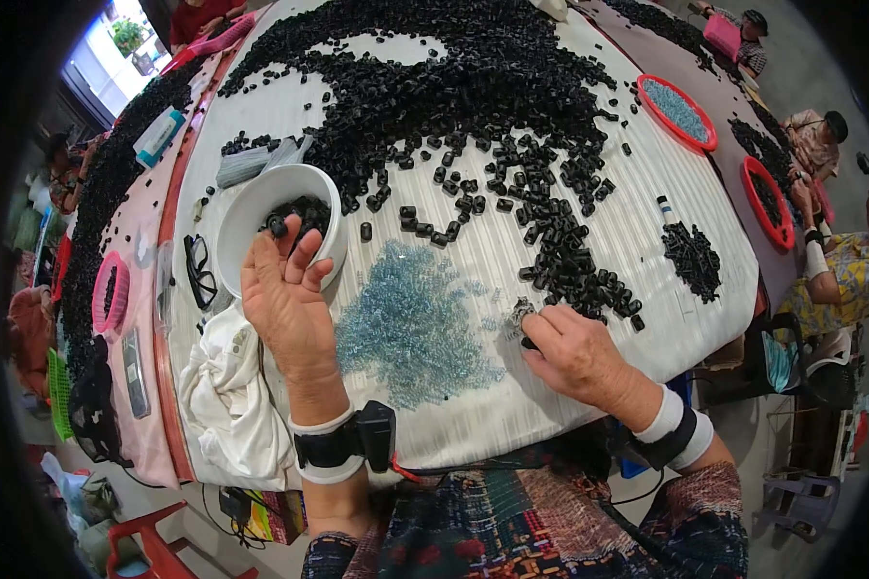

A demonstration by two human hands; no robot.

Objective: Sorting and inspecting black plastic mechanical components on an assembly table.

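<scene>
My left hand (294, 304) is raised over the near rim of a white bowl (230, 246) with black pieces inside. Between its thumb and forefinger sits a small black cylindrical piece (278, 227); the other fingers are loosely curled. My right hand (579, 357) is low over the table, fingers pinched together beside a little heap of tiny silvery parts (520, 312). A dark bit shows under its fingertips, but what they grip is mostly hidden. Spread between the hands lie many tiny clear bluish pieces (410, 323). Beyond them is a large heap of black cylindrical pieces (463, 92).
Left of the bowl lie eyeglasses (200, 273) and a crumpled white cloth (237, 396). Grey strips (246, 166) rest behind the bowl. Thin black parts (692, 261) form a pile at right. Red trays (710, 135) stand on the neighbouring table, where other people sit.
</scene>
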